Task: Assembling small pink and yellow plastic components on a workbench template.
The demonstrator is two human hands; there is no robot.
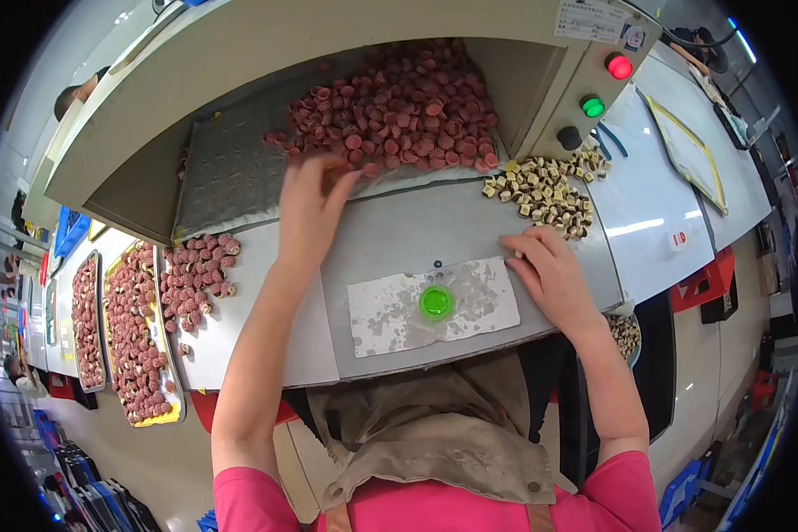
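Note:
My left hand (312,199) reaches to the front of a heap of red, textured cup-shaped pieces (417,115) inside the machine's opening. Its thumb and fingers curl in a pinch, with one red cup-shaped piece (371,168) at the tips. My right hand (551,275) hovers at the right end of a wet white cloth (386,319), fingers closed around a small cream-and-brown cube (517,254), mostly hidden. Just beyond that hand lies a pile of such cubes (541,191). A bright green round dish (435,302) stands on the cloth between my hands.
Filled red pieces (195,275) lie loose on the left, beside full trays (176,390). The grey machine housing (328,62) arches over the heap; red and green lights (592,107) sit on its right post. Blue-handled pliers (610,140) and a bowl of cubes (625,337) are at right.

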